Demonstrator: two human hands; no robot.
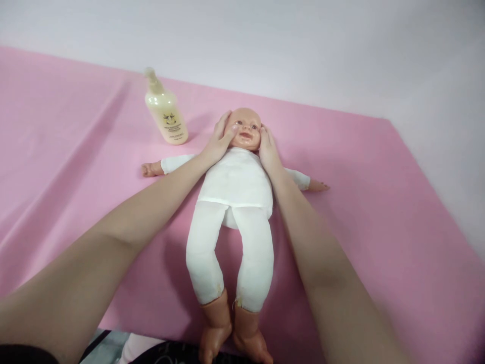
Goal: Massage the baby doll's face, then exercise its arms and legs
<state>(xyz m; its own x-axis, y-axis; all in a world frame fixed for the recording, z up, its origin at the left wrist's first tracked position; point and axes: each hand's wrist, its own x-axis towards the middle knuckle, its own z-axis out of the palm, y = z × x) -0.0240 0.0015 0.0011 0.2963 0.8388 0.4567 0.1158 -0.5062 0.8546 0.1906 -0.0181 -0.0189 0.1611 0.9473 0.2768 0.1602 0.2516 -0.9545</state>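
Two bare hands form the grip, set one on each side of the head (250,117) of a doll (239,177). The left hand (221,140) lies with its fingers extended along one side of the head, its thumb on the cheek. The right hand (268,147) rests against the opposite side, fingers likewise straight; its thumb cannot be made out. Neither hand is closed around anything: the head sits between them, a spacing as narrow as the head itself. Contact on both sides would, in judgement, keep the head from rolling; how firmly they press cannot be told.

The doll lies on its back on the pink surface (359,212), head away from the person and feet toward the near edge, an arrangement that appears to let both arms reach the head evenly. Its white cloth body lies between the person's forearms, which pass over its outstretched arms.

Beyond the left hand, near but apart from it, a pale yellow pump bottle (166,119) stands on the surface. Its slant is probably lens distortion. That position seems chosen for easy reach. The label's small print is illegible. A pale backdrop (303,45) lies past the far edge.
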